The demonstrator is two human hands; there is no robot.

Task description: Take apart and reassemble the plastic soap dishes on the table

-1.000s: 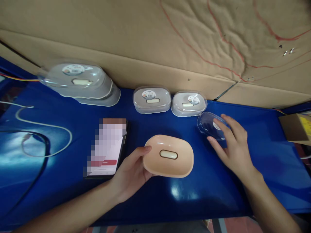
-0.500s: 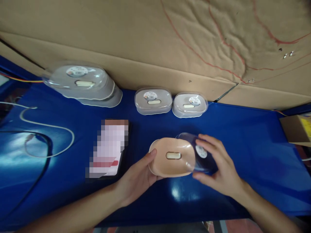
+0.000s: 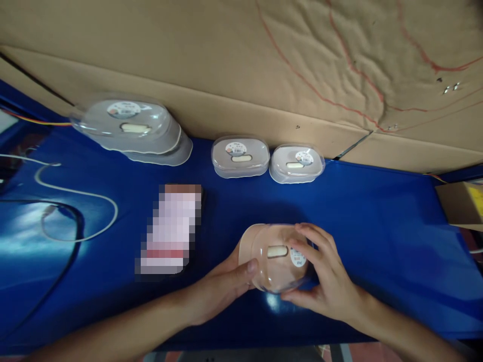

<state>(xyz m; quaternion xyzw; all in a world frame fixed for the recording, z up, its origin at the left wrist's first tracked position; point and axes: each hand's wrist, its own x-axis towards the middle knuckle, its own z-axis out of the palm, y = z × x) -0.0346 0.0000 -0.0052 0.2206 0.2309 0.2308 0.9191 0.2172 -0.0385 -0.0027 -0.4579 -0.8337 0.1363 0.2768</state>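
Observation:
My left hand (image 3: 222, 281) is closed round the left end of a peach oval plastic box (image 3: 247, 246), its thumb on the near upper side. In the box's top is a pale rounded slot (image 3: 277, 251). My right hand (image 3: 328, 281) grips a clear plastic lid (image 3: 279, 281) by its right end, fingers on the far edge and thumb on the near one. The lid lies over most of the box, shifted to the right, so the box's left end stays uncovered. A round white label (image 3: 299, 256) sits on the lid. Whether the lid is seated cannot be seen.
Two grey lidded boxes (image 3: 240, 158) (image 3: 296, 164) stand along the cardboard wall (image 3: 188, 108). Larger lidded boxes (image 3: 151, 138) are stacked at the back left. A phone (image 3: 169, 226) with a blurred screen lies left of my hands, and cables (image 3: 79, 226) lie farther left on the blue table (image 3: 396, 251).
The clear lid has moved left, from beside the peach box to over most of it. Both hands and the box have come slightly nearer and to the right.

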